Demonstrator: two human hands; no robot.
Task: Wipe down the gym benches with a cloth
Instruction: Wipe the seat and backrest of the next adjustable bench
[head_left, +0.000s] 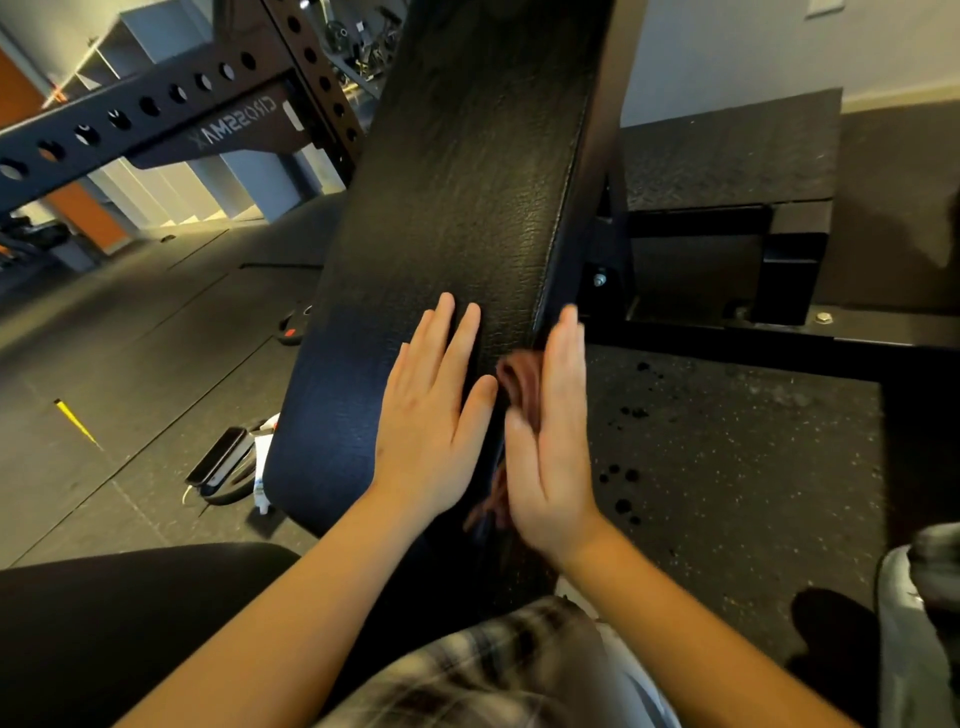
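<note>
The right hand (556, 447) is standing edge-on against the right side of the bench pad (467, 182). Its fingers are straight and together, pressing the cloth (517, 379) against the pad's edge without curling round it. The hand is blurring slightly.

The reddish-brown cloth is bunching out just left of that palm. A further scrap is showing lower down beside the heel of the hand.

The left hand (431, 431) is lying flat on the pad's top, fingers straight and a little spread, holding nothing. Its thumb tip is sitting just beside the cloth.

The black textured pad is running up and away from both hands. A phone (218, 457) is lying on the rubber floor (727, 441) left of the pad. A perforated rack beam (145, 109) is crossing the upper left.
</note>
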